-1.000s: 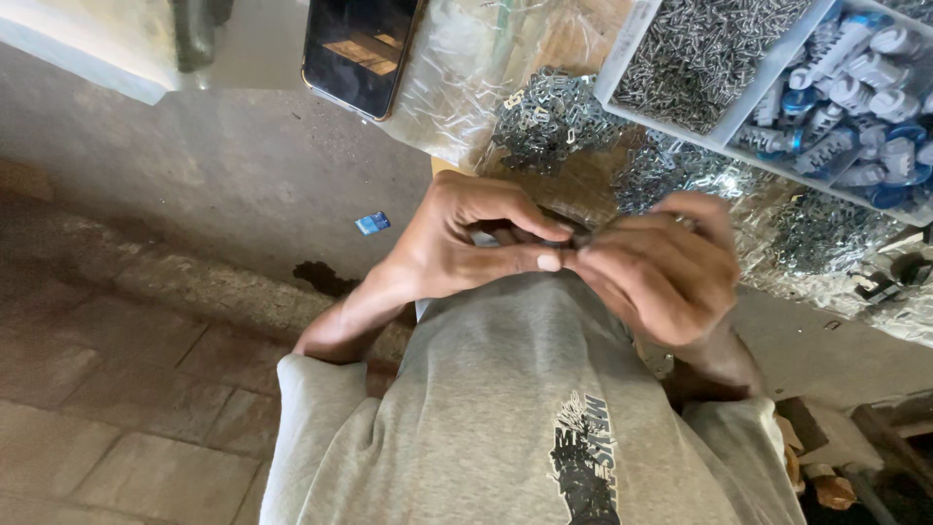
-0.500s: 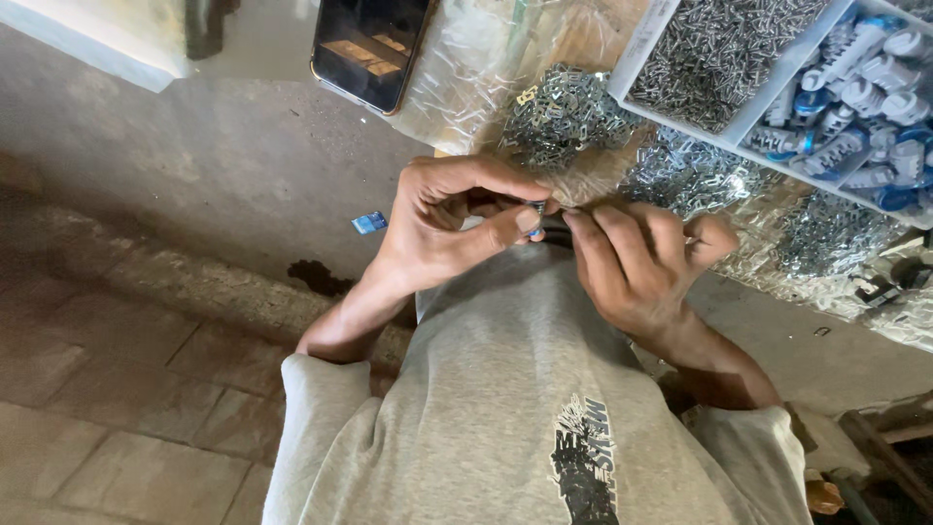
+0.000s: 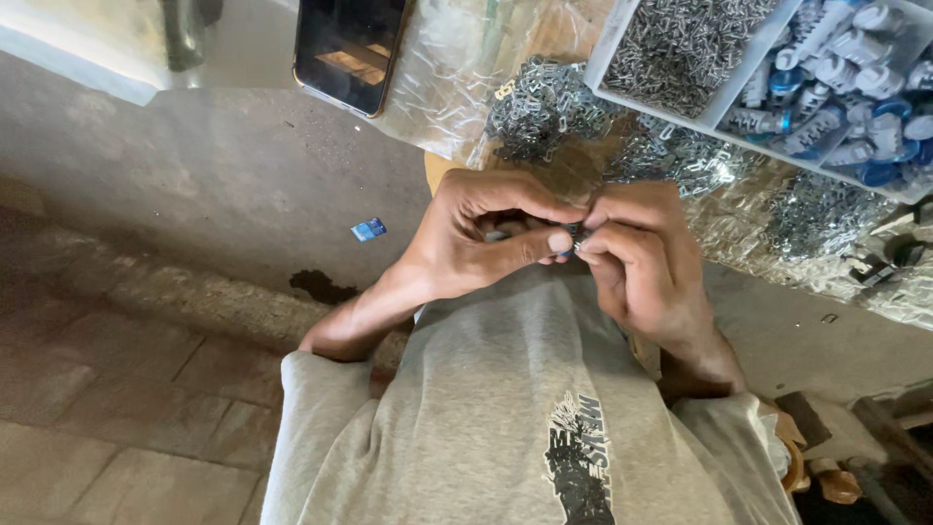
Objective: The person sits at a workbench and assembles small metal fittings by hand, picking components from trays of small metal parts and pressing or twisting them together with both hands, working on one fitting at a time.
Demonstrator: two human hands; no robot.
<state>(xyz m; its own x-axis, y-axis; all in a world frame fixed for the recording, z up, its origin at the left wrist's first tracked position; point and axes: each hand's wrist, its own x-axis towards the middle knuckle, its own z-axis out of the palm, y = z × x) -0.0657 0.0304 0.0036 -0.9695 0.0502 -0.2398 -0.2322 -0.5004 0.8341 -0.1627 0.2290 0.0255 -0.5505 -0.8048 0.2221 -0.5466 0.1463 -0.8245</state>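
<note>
My left hand (image 3: pixel 481 238) and my right hand (image 3: pixel 641 262) meet in front of my chest, fingertips pressed together on a small dark part (image 3: pixel 573 236) that is mostly hidden between them. Both hands pinch it; its shape cannot be made out. Just beyond my hands lies a heap of small shiny metal clips (image 3: pixel 544 102) on a plastic sheet (image 3: pixel 442 68). My grey shirt fills the lower part of the view.
A white divided tray (image 3: pixel 607 44) at the upper right holds grey metal pieces (image 3: pixel 680 39) and blue-and-white plastic parts (image 3: pixel 846 68). A dark phone (image 3: pixel 350 49) lies at the top. More metal clips (image 3: pixel 816 209) spread at right. A small blue scrap (image 3: pixel 368 229) lies on the concrete.
My hands have drawn closer together and tightened on the small part, and the view has shifted slightly so the tray and clip heap sit nearer.
</note>
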